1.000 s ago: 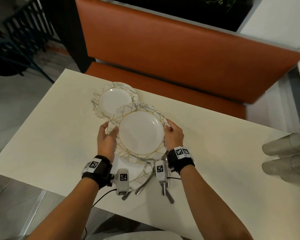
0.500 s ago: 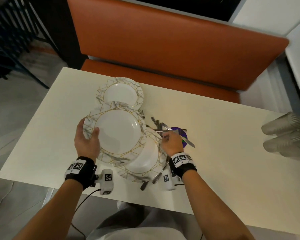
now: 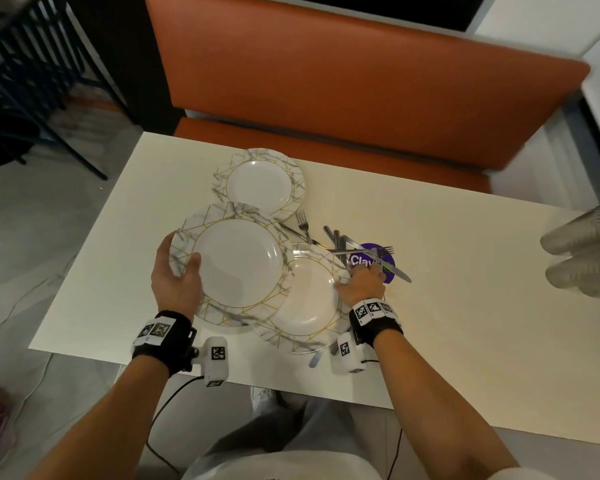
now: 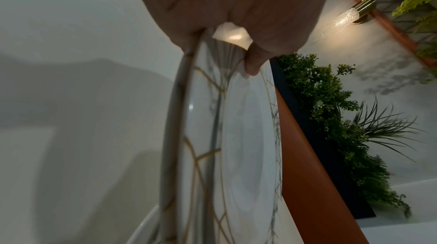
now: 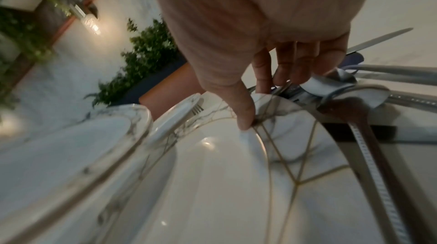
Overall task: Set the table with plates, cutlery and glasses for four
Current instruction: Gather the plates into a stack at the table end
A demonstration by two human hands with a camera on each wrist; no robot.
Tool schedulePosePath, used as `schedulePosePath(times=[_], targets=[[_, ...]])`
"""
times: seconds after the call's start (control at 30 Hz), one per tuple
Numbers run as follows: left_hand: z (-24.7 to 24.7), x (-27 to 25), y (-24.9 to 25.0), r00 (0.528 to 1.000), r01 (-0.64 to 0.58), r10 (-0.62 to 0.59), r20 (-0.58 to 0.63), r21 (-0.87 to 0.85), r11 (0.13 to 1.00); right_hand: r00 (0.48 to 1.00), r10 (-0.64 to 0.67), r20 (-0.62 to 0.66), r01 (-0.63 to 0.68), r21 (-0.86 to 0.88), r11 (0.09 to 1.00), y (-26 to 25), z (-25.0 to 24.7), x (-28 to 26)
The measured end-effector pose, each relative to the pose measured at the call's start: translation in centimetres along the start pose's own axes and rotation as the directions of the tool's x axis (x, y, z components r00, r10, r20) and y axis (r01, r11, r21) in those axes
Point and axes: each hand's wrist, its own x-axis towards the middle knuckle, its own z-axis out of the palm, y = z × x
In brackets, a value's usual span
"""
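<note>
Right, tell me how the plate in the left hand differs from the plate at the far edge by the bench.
The held plate is gripped at its rim by the left hand, raised and overlapping another plate; the far plate lies flat on the table, untouched. The held plate looks larger, though it is nearer the camera. Both are round and white, with marbled rims and gold lines.

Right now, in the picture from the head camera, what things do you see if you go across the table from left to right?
Left hand → lifted plate it holds → plate the right hand holds → purple sticker under the cutlery → glasses lying at the far right.
</note>
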Motion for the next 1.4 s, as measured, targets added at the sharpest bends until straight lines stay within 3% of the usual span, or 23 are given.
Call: schedulePosePath(times=[0.1,0.23,0.43,0.6,0.93,1.13,1.27,1.4], targets=[[-0.4,0.3,0.7,1.000,-0.006,0.006,-0.016,0.003,1.000,0.999,-0.034,0.026,0.028,0.202,0.979,0.1,-1.8,-0.1],[-0.7,1.7,2.2,0.999,-0.039,0.039,-0.026,0.001,0.999,0.993,-0.105,0.049,0.068,0.488,0.870,0.7,-5.3,-0.5],[-0.6,3.0,4.2,0.994,-0.108,0.108,0.026,-0.020,0.994,0.967,-0.236,-0.093,0.245,0.587,0.772,1.3,-11.8,-1.7],[0.2,2.2,4.3,0.984,-0.073,0.088,0.157,-0.100,0.992,0.939,-0.316,-0.135,0.336,0.554,0.762,0.6,-14.7,-1.2],[2.3,0.0,3.0,0.937,0.249,-0.145,0.317,-0.320,0.914,0.977,-0.213,-0.033,0.179,0.674,0.716,-3.1,-8.4,-1.3],[3.1,-0.5,2.8,0.921,0.327,-0.221,0.322,-0.327,0.887,0.978,-0.209,0.001,0.160,0.636,0.755,-5.9,-3.8,-3.2],[3.4,0.3,1.4,0.858,0.497,-0.400,0.324,-0.320,0.807,0.982,-0.182,-0.058,0.179,0.610,0.772,-6.8,-2.7,-3.7],[3.5,0.0,1.9,0.893,0.439,-0.362,0.267,-0.339,0.832,0.993,-0.102,-0.068,0.121,0.668,0.735,-7.8,-2.3,-4.0]])
